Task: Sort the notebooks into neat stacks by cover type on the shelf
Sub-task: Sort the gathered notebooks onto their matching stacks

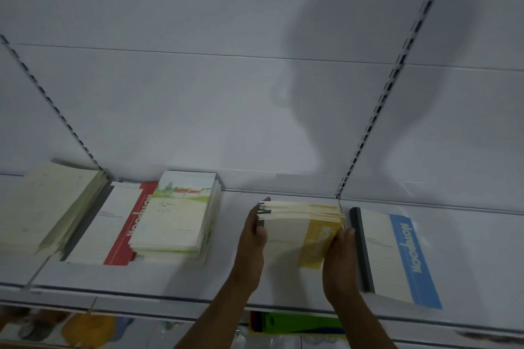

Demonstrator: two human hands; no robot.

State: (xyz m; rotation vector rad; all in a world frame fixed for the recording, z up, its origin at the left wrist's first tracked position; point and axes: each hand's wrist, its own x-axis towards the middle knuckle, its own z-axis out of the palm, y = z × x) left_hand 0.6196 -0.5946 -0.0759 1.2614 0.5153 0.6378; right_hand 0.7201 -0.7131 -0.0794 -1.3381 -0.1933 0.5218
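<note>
Left hand (pixel 255 231), right hand (pixel 341 249) grip yellow notebook stack (pixel 300 228) on shelf (pixel 170 280)

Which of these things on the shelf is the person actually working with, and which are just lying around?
Part of the job:
yellow-band notebook stack, held between the left hand and right hand
blue-band notebook
red-band notebook
landscape-cover stack
pale green stack
shelf

Just lying about:
blurred yellow and green items on the level below

Five lots of notebooks on the shelf (pixel 170 278): three stacks (pixel 175 215) toward its left end, one yellow-banded stack (pixel 300 231) mid-shelf, one blue-banded notebook (pixel 397 258) rightward; two hands (pixel 252 238).
</note>
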